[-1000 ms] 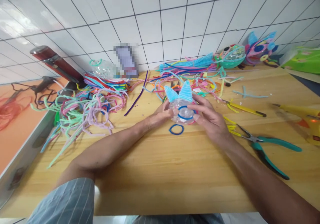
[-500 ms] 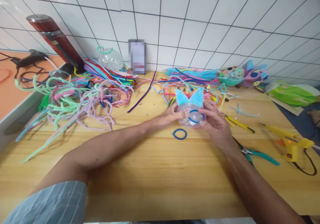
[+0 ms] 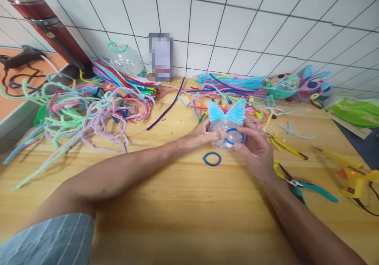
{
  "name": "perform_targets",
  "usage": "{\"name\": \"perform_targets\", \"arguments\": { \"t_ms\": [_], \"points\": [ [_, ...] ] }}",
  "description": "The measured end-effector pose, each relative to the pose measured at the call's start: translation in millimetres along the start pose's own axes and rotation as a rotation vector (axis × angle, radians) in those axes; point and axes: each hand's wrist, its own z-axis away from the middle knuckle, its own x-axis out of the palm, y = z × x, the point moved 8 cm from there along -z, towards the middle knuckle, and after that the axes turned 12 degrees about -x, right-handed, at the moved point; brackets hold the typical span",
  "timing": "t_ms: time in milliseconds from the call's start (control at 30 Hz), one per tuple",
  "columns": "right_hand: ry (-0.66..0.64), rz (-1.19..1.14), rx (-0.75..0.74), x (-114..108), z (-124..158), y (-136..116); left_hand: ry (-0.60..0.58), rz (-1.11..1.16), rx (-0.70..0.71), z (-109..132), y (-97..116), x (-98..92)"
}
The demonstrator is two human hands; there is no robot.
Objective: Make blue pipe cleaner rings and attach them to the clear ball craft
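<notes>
Between my hands is a clear plastic ball (image 3: pixel 218 134) with two light-blue fuzzy ears (image 3: pixel 235 112) standing up from its top. My left hand (image 3: pixel 204 135) is closed on the ball's left side, thumb across its front. A dark-blue pipe-cleaner ring (image 3: pixel 227 140) lies against the ball's front right. With fingertips at the ring's upper right edge and thumb at its lower edge, my right hand (image 3: pixel 257 146) pinches it against the ball. A second blue pipe-cleaner loop (image 3: pixel 212 164), pointed at its left end, rests on the table just below the ball.
Tangled pipe cleaners (image 3: pixel 89 115) cover the left side. A purple pipe cleaner (image 3: pixel 166 109) lies mid-table, with a phone (image 3: pixel 161 57) against the wall behind. Pliers (image 3: pixel 296 183), a yellow glue gun (image 3: pixel 353 172) and a yellow cutter (image 3: pixel 288 145) lie right. A green decorated ball (image 3: pixel 282 87) stands at the back.
The camera view has tilted and shifted slightly. Both hands keep their hold on the ball, and the blue ring stays pressed at its front. The loose loop has not moved on the table.
</notes>
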Motion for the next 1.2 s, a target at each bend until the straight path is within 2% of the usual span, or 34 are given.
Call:
{"name": "perform_targets", "arguments": {
  "t_ms": [233,833,1200],
  "points": [
    [-0.003,0.008,0.041,3,2,-2,-0.034,-0.022,-0.016,3,6,6.3],
    [-0.033,0.022,-0.046,-2,16,4,-0.001,-0.104,-0.026,11,11,9.5],
    [-0.006,0.011,-0.053,0,12,-1,0.010,-0.088,-0.035,13,9,8.5]
  ]
}}
